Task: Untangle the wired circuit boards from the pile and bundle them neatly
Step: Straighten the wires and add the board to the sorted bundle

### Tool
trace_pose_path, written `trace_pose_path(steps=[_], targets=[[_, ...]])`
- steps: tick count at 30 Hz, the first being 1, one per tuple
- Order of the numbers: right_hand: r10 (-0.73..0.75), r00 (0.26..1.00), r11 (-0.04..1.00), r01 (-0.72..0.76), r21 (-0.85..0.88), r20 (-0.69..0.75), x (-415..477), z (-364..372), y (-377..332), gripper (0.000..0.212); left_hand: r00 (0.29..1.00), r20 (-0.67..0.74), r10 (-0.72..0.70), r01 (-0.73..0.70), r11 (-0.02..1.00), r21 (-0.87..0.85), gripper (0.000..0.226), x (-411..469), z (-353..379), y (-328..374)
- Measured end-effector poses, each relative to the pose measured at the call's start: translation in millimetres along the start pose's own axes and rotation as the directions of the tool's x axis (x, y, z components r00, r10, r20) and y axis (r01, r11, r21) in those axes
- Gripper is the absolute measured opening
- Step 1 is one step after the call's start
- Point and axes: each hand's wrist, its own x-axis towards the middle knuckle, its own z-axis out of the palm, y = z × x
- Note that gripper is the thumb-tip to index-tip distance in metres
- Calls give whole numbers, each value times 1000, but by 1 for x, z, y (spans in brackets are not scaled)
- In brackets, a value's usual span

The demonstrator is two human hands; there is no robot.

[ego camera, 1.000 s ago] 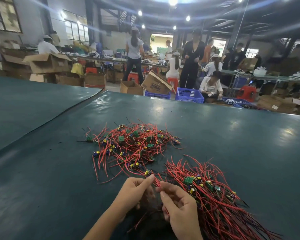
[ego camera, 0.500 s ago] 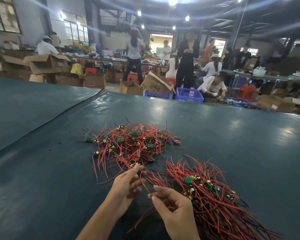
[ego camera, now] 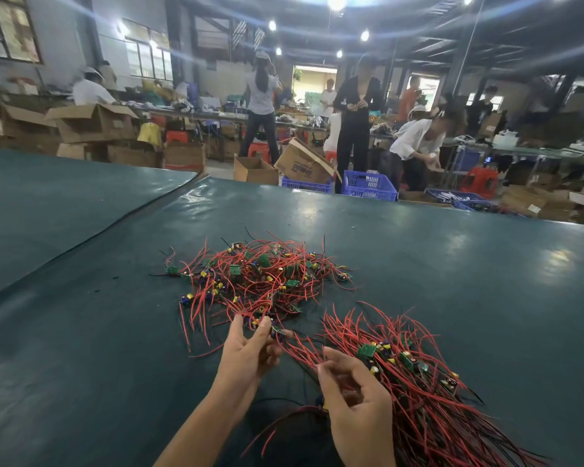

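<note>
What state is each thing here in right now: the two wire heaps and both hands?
Tangled pile: loose, with wires crossing every way.
Sorted bundle: wires lie roughly parallel; no tie visible.
Left hand: pinches a small board at the pile's near edge.
Right hand: fingers curled, seemingly round a few red wires.

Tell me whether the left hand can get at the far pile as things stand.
Probably yes: the left hand pinches a board at the near edge of the pile, with nothing in between.

A factory workshop: long green tables, open cardboard boxes, blue crates, workers at benches.
</note>
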Motion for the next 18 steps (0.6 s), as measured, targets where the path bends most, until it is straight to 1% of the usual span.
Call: trace_pose_path(steps=[1,3,5,7,9,10,11,14,15,17,18], targets=[[0,1000,1000,0,7,-28,0,1,-1,35,999,-3,40,-40,998,39,40,-1,1,0],[7,996,1000,-4,27,-89,1,1,-1,35,996,26,83,-85,992,89,31,-4,3,1],[43,987,995,-29,91,-153,2,0,-2,39,995,79,59,-67,993,96,26,-8,5,3],[138,971,968,-90,235,-197,4,0,-2,51,992,126,18,-27,997,72,29,-10,6,3],[255,945,905,-159,395,-204,7,0,-4,58,987,161,0,-7,999,48,35,-11,6,3],[298,934,875,-186,447,-196,8,-1,-4,55,985,172,-3,-3,999,35,37,-11,6,2],[326,928,858,-210,469,-181,9,-1,-5,48,984,178,-4,1,1000,17,37,-10,6,1],[347,934,866,-286,410,-82,9,1,-4,16,981,193,-6,20,997,-68,32,-7,4,-1],[348,937,872,-310,378,-34,7,3,-4,11,980,198,-6,25,995,-95,32,-6,3,-1],[341,940,888,-334,316,36,3,9,-4,14,975,222,-13,40,992,-120,31,-6,2,0],[325,945,901,-323,289,45,2,11,-4,16,970,241,-20,49,992,-115,30,-7,2,1]])
